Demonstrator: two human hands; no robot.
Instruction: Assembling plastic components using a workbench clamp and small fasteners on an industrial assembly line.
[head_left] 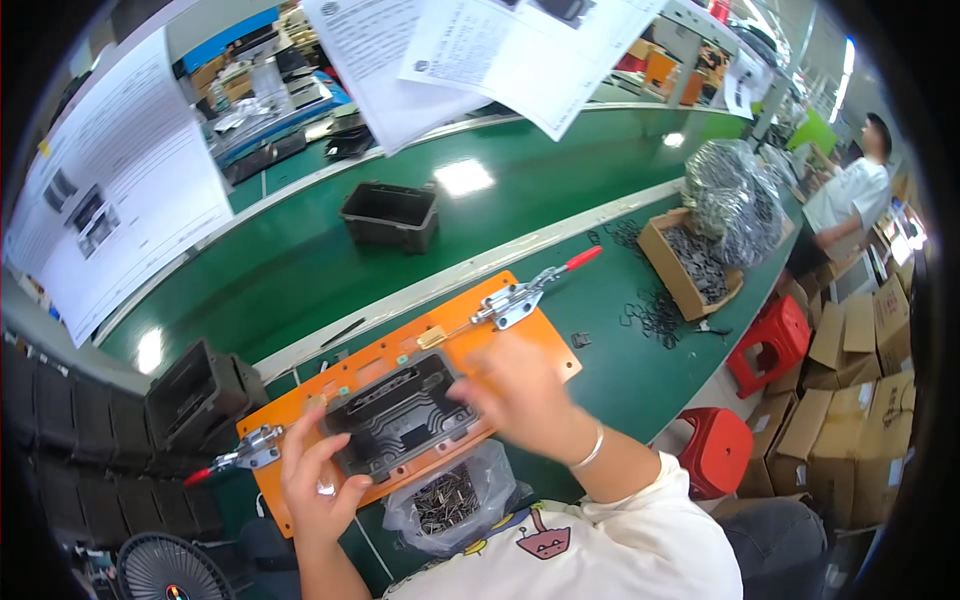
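Note:
A black plastic case part (405, 437) with ribbed inner contours lies on an orange fixture plate (545, 345). My left hand (318, 485) is at the left end of the case part, with thumb and fingers apart. Over the right end is my right hand (520, 390), its fingers bent down toward the rim. Motion blurs that hand, so whether it grips anything is unclear. Toggle clamps with red handles are mounted on the plate: one clamp (515, 303) at the upper right, another clamp (255, 448) at the left. A plastic-lined container of small metal pins or screws (447, 500) sits just below the plate.
A dark box-shaped housing (390, 215) stands on the green conveyor (560, 160). More housings are stacked at the left. Right of the plate are a cardboard box of small dark parts (690, 262) and loose black rings (655, 318). Printed sheets (480, 70) hang ahead. Another person stands far right.

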